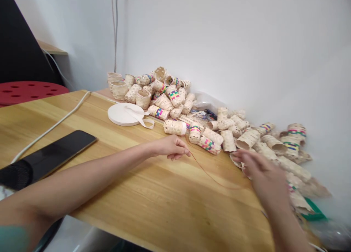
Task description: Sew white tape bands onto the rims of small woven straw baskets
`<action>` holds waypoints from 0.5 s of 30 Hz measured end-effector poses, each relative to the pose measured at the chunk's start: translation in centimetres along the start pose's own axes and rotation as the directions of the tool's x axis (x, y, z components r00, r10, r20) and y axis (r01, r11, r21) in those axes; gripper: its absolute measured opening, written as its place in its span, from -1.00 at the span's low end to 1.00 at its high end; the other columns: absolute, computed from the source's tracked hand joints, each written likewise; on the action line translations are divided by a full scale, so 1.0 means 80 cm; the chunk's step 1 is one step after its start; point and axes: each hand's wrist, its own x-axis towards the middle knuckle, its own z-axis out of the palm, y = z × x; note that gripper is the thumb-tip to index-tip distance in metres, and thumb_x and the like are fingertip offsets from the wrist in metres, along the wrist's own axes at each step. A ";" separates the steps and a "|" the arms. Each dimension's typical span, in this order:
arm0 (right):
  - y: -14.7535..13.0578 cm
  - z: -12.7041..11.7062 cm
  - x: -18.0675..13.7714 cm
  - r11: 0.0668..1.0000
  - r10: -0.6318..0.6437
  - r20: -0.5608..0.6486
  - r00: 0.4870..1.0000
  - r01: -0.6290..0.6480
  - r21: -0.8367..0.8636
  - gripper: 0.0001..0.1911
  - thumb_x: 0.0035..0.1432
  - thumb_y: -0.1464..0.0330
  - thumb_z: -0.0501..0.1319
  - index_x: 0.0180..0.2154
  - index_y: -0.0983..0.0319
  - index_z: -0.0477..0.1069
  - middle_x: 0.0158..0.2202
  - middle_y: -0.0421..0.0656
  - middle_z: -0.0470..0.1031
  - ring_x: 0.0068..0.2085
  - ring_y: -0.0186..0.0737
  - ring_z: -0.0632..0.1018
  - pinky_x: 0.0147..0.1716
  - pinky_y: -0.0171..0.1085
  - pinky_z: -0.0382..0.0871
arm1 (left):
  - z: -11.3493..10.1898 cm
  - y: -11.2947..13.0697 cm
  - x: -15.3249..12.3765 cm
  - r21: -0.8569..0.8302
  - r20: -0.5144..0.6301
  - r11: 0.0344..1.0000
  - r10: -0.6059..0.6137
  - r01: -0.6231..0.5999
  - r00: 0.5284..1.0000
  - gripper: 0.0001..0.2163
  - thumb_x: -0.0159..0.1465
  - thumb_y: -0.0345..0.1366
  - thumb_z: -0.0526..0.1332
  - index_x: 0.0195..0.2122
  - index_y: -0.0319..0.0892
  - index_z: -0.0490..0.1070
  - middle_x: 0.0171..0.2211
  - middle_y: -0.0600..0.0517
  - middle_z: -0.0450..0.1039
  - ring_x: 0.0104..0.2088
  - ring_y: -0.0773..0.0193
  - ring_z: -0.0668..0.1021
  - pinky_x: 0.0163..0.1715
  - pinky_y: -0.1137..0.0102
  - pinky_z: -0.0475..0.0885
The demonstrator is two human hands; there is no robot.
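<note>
"Wood tbl, woven baskets piled by wall. Where's yr red thread?"
"Pinched in yr L hand, sagging over tbl twd yr R hand; R's blurred, can't tell its grip."

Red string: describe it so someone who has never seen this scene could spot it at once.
Over the wooden table, find the left hand, near the middle. From its fingers, the string curves rightward. Unlike the pale woven baskets beyond, it is a thin red line.
</note>
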 end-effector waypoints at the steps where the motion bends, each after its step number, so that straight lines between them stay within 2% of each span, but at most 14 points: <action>1: -0.005 0.020 0.001 0.994 0.044 0.005 0.999 -0.044 0.099 -0.60 0.18 0.05 0.09 -0.18 0.18 0.51 -0.26 -0.07 0.58 -0.61 -0.30 0.42 -0.56 -0.23 0.40 | 0.003 -0.001 0.000 0.008 -0.009 1.000 0.008 -0.008 1.000 -0.68 0.19 -0.13 0.19 -0.26 -0.33 0.51 -0.70 0.16 0.27 -0.72 0.51 0.21 -0.71 0.55 0.09; 2: -0.010 0.042 0.004 0.966 0.086 0.053 0.995 -0.096 0.240 -0.63 0.15 0.07 0.14 -0.20 0.19 0.52 -0.21 -0.07 0.57 -0.61 -0.34 0.40 -0.55 -0.24 0.40 | 0.004 -0.002 -0.001 0.015 -0.019 1.000 0.015 -0.015 1.000 -0.68 0.19 -0.13 0.18 -0.26 -0.33 0.51 -0.70 0.17 0.27 -0.72 0.51 0.22 -0.70 0.55 0.10; 3: -0.016 0.065 0.008 0.908 0.111 0.152 0.982 -0.162 0.386 -0.64 0.11 0.09 0.18 -0.23 0.20 0.52 -0.20 -0.06 0.57 -0.61 -0.35 0.40 -0.55 -0.25 0.40 | 0.005 -0.003 -0.001 0.021 -0.032 1.000 0.023 -0.022 0.999 -0.68 0.20 -0.13 0.17 -0.27 -0.32 0.51 -0.70 0.17 0.26 -0.72 0.51 0.22 -0.70 0.56 0.11; 6: -0.026 0.121 0.018 0.805 0.066 0.319 0.945 -0.239 0.542 -0.62 0.04 0.05 0.22 -0.32 0.23 0.51 -0.34 -0.09 0.56 -0.56 -0.30 0.46 -0.56 -0.28 0.40 | 0.005 -0.010 -0.002 0.030 -0.092 0.999 0.038 -0.035 0.995 -0.69 0.19 -0.11 0.17 -0.36 -0.30 0.48 -0.70 0.17 0.25 -0.70 0.50 0.23 -0.69 0.56 0.12; 8: -0.022 0.138 0.020 0.764 0.040 0.356 0.934 -0.259 0.591 -0.60 0.02 0.03 0.24 -0.35 0.25 0.50 -0.45 -0.12 0.52 -0.54 -0.30 0.46 -0.55 -0.30 0.38 | 0.004 -0.016 -0.001 0.019 -0.129 0.999 0.047 -0.045 0.991 -0.70 0.17 -0.10 0.19 -0.39 -0.29 0.47 -0.69 0.17 0.25 -0.68 0.48 0.25 -0.67 0.55 0.13; 11: -0.004 0.132 0.015 0.701 0.064 0.321 0.945 -0.272 0.659 -0.60 0.04 0.04 0.26 -0.30 0.26 0.48 -0.58 -0.22 0.36 -0.60 -0.40 0.32 -0.59 -0.37 0.24 | 0.000 -0.027 0.003 -0.006 -0.144 0.999 0.050 -0.051 0.988 -0.71 0.14 -0.11 0.20 -0.40 -0.29 0.47 -0.67 0.16 0.27 -0.65 0.46 0.28 -0.63 0.54 0.17; 15: 0.019 0.101 0.015 0.661 0.137 0.168 0.976 -0.216 0.718 -0.57 0.04 -0.03 0.22 -0.28 0.18 0.39 -0.60 -0.32 0.14 -0.60 -0.43 0.17 -0.61 -0.40 0.08 | -0.006 -0.039 0.008 -0.006 -0.164 0.999 0.036 -0.038 0.986 -0.70 0.10 -0.10 0.24 -0.39 -0.31 0.49 -0.65 0.14 0.31 -0.61 0.45 0.31 -0.55 0.52 0.20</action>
